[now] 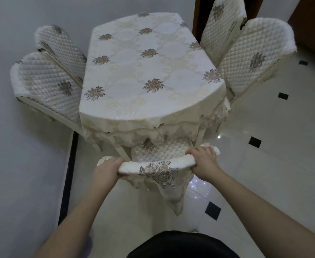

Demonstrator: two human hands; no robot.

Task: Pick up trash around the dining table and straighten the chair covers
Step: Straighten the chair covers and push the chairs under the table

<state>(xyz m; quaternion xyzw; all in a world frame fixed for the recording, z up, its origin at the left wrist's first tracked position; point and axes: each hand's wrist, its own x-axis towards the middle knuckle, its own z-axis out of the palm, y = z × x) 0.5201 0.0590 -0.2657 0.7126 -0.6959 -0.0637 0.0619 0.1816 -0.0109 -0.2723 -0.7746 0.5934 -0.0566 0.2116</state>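
Observation:
The near chair's cream cover (pixel 156 169), with a brown flower pattern and a lace point hanging down its back, lies over the chair's top rail right in front of me. My left hand (pixel 106 170) grips the cover at the rail's left end. My right hand (pixel 203 162) grips it at the right end. The quilted seat (pixel 162 148) shows beyond the rail, tucked under the table's edge. The dining table (pixel 143 71) wears a cream flowered cloth with a lace hem. No trash is in view.
Two quilted-cover chairs (pixel 47 84) lean close at the table's left against a grey wall. Two more chairs (pixel 253 58) stand at its right. The white tiled floor (pixel 264 164) with small black squares opens to the right. A dark door frame (pixel 196 19) stands behind.

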